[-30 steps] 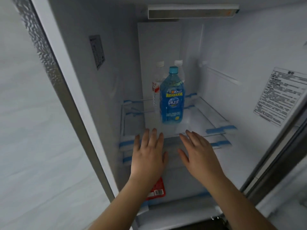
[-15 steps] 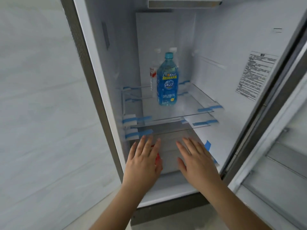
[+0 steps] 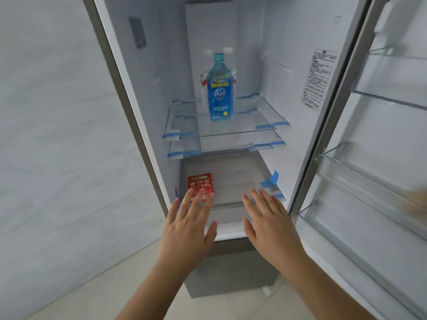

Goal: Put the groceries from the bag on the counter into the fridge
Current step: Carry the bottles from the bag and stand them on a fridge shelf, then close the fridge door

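While the blue bottle (image 3: 220,88) stands upright on the upper glass shelf (image 3: 245,125) of the fridge (image 3: 288,65), well above both hands, the left hand (image 3: 188,229) and right hand (image 3: 269,227) hover flat, fingers spread, holding nothing. A red packet (image 3: 200,184) lies just beyond the left fingertips. The open door (image 3: 381,158) stands right of the right hand.
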